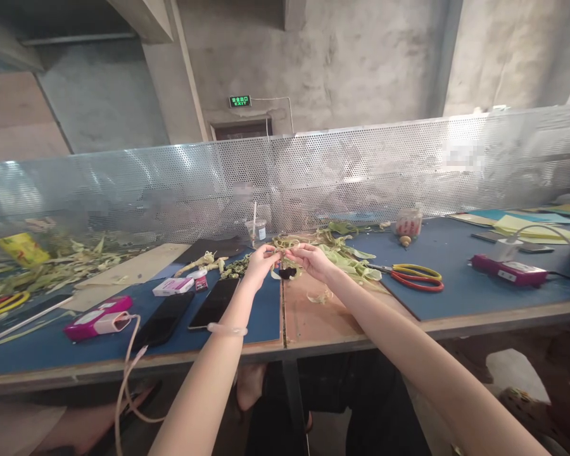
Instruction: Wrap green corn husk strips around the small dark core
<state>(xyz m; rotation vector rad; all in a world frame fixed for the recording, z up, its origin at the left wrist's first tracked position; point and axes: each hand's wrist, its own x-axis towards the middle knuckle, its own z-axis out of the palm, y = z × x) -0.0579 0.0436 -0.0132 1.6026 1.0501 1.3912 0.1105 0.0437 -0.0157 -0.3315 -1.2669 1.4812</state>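
Over the middle of the table, my left hand (262, 261) and my right hand (308, 258) meet, thumbs and fingers pinched together on a thin pale green leaf strip (275, 274). The fingertips hide much of the strip. Just below them is a small black item (289, 273) that I cannot make out. Behind and right of my hands lies a heap of pale green leaves (361, 269). To the left of my left hand are a dark green plaited bundle (235, 267) and a twisted pale bundle (208, 261).
Yellow-and-red scissors (415, 277) lie on the right, near a glass jar (409, 223). Two dark phones (216, 303), a white-and-pink box (173, 287) and a magenta power strip (99, 316) with a cable are at left. A plastic cup (256, 230) stands before the perforated metal screen (194, 183).
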